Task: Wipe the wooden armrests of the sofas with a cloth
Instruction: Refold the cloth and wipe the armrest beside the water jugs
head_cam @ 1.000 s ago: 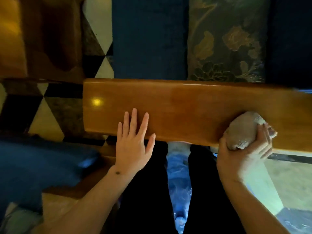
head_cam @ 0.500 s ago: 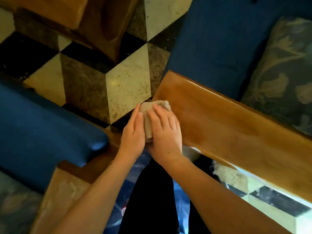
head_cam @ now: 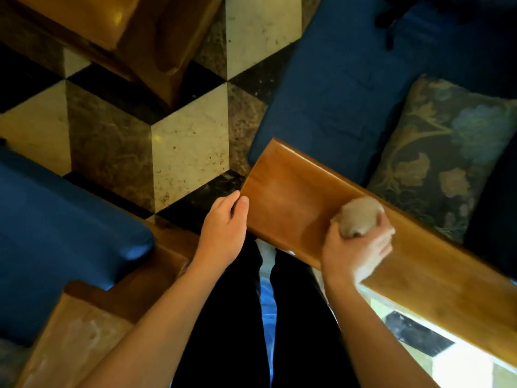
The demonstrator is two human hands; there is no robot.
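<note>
A glossy wooden armrest [head_cam: 293,197] runs from the centre down to the right edge. My right hand [head_cam: 355,247] grips a balled beige cloth [head_cam: 359,217] and presses it on the armrest's top, a little way in from its near end; the hand is motion-blurred. My left hand [head_cam: 225,228] rests at the armrest's near end, fingers loosely curled, fingertips touching the wood's edge and holding nothing. A second wooden armrest [head_cam: 75,340], duller and dusty-looking, lies at the lower left.
A blue sofa seat [head_cam: 335,88] and a floral cushion [head_cam: 442,152] lie beyond the armrest. Another blue cushion [head_cam: 56,236] sits at left. A wooden table [head_cam: 134,32] stands at the top left on the cube-patterned tile floor [head_cam: 184,152]. My dark trouser legs are below.
Half a second ago both hands held the cloth at the armrest's near end. My right hand has since slid the cloth to the right along the top; my left hand let go and stayed.
</note>
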